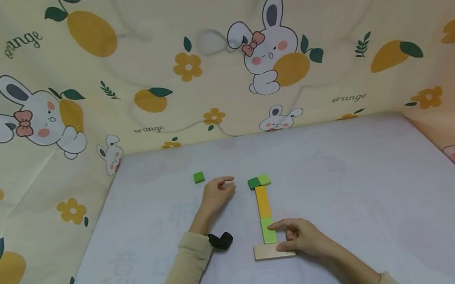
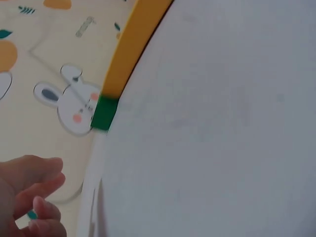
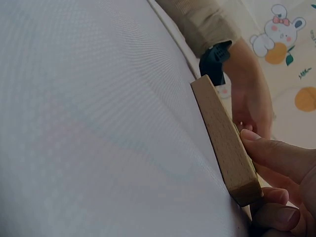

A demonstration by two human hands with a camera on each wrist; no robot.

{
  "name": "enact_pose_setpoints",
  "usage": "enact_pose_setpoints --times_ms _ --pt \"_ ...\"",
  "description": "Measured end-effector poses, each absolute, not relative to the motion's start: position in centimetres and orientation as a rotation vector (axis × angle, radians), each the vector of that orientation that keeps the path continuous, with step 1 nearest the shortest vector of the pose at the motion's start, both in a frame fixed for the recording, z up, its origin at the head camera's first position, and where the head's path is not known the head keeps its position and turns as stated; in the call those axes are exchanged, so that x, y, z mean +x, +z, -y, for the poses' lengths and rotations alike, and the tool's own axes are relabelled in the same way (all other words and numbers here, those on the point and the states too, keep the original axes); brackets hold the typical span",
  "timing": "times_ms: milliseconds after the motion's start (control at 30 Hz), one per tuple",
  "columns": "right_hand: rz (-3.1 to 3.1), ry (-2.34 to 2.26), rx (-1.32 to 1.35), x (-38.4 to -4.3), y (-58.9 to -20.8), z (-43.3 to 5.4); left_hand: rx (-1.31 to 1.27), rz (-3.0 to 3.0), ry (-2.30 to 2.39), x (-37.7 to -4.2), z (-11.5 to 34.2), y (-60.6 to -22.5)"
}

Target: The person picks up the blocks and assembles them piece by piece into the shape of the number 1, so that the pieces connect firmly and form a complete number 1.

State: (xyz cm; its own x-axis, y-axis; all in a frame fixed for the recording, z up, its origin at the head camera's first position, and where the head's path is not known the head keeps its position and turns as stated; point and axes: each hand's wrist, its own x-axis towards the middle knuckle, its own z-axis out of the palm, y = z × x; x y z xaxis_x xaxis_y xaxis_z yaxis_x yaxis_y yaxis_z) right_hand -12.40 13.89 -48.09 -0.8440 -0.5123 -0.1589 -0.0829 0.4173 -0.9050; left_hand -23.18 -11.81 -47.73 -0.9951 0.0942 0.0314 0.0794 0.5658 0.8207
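Note:
In the head view, blocks form an upright line on the white tabletop. A pale wooden plank (image 1: 264,252) lies crosswise at its near end. Beyond it come a light green block (image 1: 269,235) and a longer yellow-orange block (image 1: 263,201). A dark green block (image 1: 253,183) and a lime block (image 1: 264,179) sit side by side at the far end. My right hand (image 1: 306,238) touches the light green block with its index finger, its thumb on the plank. To the left, my left hand (image 1: 216,196) hovers with thumb and index finger apart, holding nothing.
A single green cube (image 1: 199,177) lies beyond my left hand. The white table (image 1: 361,183) extends on both sides of the line of blocks. Behind it hangs a cream cloth (image 1: 152,57) printed with rabbits and oranges. A black device (image 1: 221,241) is strapped at my left wrist.

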Motion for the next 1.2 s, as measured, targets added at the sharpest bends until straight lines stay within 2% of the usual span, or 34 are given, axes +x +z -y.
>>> enact_pose_setpoints --times_ms 300,667,1200 --pt "-2.241 -1.436 -0.508 -12.3 -48.2 -14.1 0.17 -2.819 1.54 -23.7 15.0 -47.5" --pt "-2.236 -1.438 -0.517 -12.2 -48.1 -14.0 0.062 -2.869 1.564 -24.4 18.0 -47.3" --pt "-2.216 -1.461 -0.54 -12.3 -47.9 -14.1 -0.066 -2.885 1.473 -25.8 20.5 -47.7"
